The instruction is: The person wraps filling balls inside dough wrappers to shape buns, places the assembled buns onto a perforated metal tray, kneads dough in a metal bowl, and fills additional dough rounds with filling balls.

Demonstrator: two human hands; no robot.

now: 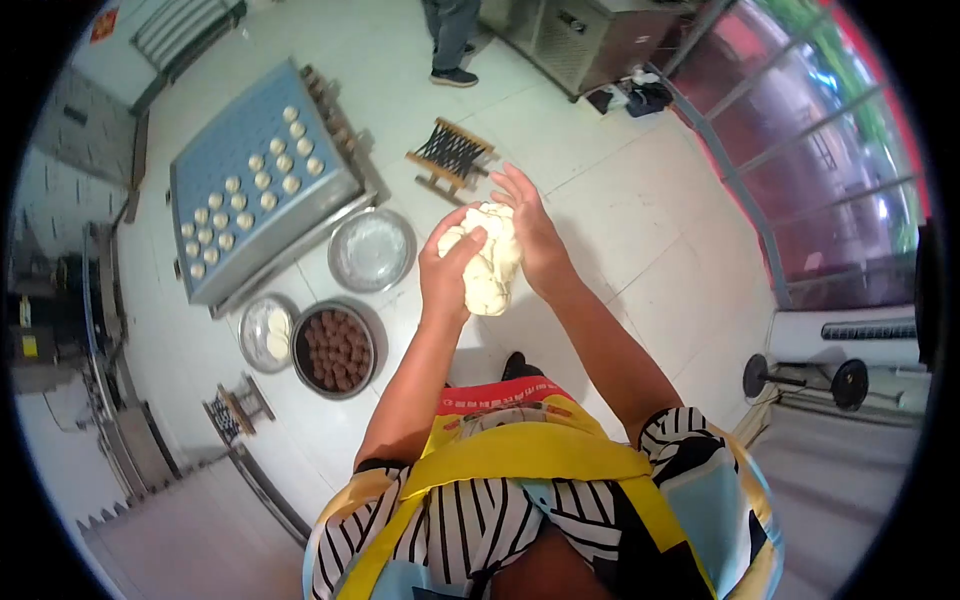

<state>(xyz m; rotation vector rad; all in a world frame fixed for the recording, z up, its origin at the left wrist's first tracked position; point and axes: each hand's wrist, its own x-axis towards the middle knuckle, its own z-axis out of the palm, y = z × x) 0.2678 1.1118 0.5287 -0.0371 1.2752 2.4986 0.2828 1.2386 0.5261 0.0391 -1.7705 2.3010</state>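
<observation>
A lump of pale, soft dough point(490, 285) is held up in front of me, its lower end hanging down. My left hand point(447, 265) is closed around its left side, the thumb pressed on top. Against the right side of the dough lies my right hand point(538, 240), with its fingers stretched out and apart. Part of that hand's inner side is hidden by the dough.
To the left, a large blue-topped tray point(215, 165) carries rows of small dough balls. Near it stand a floury metal basin point(350, 250), a bowl with dough pieces point(250, 340) and a pot of brown balls point(365, 375). Low stools point(452, 150) and a person's leg point(452, 40) are ahead.
</observation>
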